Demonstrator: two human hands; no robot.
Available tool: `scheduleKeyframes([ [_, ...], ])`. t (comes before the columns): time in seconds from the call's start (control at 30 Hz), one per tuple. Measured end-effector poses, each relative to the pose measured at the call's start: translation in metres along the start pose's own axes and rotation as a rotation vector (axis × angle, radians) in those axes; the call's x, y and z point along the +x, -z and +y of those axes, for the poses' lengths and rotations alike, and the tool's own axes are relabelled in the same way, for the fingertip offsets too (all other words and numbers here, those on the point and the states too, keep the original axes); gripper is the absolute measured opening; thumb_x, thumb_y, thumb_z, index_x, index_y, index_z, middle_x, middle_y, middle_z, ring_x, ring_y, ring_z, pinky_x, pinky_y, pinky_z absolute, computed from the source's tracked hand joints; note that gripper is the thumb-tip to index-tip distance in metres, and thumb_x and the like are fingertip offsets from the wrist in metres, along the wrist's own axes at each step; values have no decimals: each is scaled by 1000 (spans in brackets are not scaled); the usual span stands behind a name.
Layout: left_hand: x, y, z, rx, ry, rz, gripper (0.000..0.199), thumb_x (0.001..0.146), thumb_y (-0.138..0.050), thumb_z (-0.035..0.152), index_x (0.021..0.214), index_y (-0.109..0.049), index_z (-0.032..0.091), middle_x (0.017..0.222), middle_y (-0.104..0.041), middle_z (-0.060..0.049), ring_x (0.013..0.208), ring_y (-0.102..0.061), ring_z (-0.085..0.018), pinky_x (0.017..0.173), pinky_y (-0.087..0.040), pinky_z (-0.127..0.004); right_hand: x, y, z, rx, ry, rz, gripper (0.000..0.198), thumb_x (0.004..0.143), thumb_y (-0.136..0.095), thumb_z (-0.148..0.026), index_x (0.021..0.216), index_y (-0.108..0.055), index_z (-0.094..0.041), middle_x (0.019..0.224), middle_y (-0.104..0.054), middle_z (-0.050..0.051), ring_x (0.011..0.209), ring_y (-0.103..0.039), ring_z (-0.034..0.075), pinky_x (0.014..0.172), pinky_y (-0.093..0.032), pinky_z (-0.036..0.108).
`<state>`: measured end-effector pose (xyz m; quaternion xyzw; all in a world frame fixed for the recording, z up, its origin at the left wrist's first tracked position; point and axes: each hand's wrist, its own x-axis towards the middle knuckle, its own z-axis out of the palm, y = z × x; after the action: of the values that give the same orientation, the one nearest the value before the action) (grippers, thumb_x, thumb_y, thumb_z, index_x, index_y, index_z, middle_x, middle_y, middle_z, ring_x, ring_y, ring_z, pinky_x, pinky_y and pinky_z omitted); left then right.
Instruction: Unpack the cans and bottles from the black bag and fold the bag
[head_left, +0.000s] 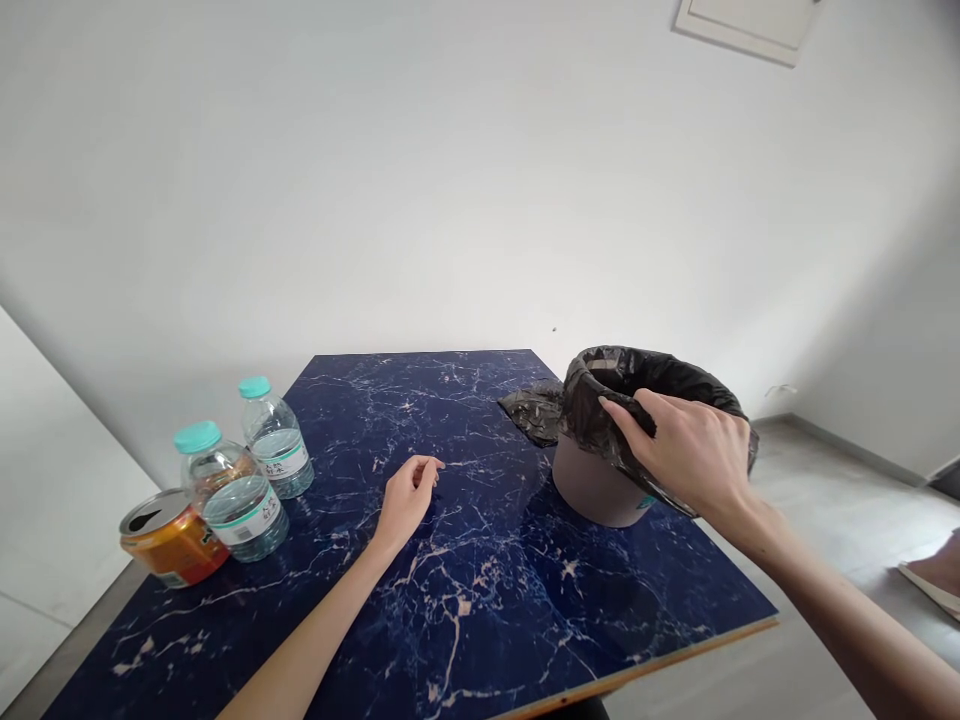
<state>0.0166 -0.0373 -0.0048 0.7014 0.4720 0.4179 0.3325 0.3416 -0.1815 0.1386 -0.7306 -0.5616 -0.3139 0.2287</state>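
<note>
At the right of the head view, a grey trash bin (pixel 600 488) lined with a black plastic bag (pixel 592 415) stands on the dark blue marbled table (pixel 480 590). My right hand (pixel 694 448) is closed over the bin's near rim, thumb outside, gripping the bag-covered edge; its other fingertips are hidden inside. The bag is folded over the rim, and a loose part spreads on the table to the left. My left hand (pixel 409 498) rests on or just above the table's middle, fingers curled in, with nothing visible in them.
Two clear water bottles with turquoise caps, a nearer one (pixel 244 510) and a farther one (pixel 277 440), stand at the left. Beside them is an orange drink can (pixel 176 540). A white wall (pixel 420 200) rises behind the table. Part of a person's foot (pixel 937 572) shows at the right.
</note>
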Motion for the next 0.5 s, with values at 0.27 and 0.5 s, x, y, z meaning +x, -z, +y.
scheduleKeyframes([
  [0.27,-1,0,1,-20,15,-11,42,99,-52,59,97,-75,24,89,-74,-6,82,-70,-25,75,-49,-34,-2,-4,-2,-32,6,49,63,106,-47,-65,61,-38,-21,53,-52,2,50,-41,13,57,-13,29],
  [0.5,-2,0,1,-72,34,7,40,97,-55,59,94,-75,24,88,-73,-6,84,-69,-26,79,-50,-36,-2,7,-5,164,29,186,48,107,-51,-62,115,-68,-17,105,-78,15,97,-72,34,79,-51,43],
])
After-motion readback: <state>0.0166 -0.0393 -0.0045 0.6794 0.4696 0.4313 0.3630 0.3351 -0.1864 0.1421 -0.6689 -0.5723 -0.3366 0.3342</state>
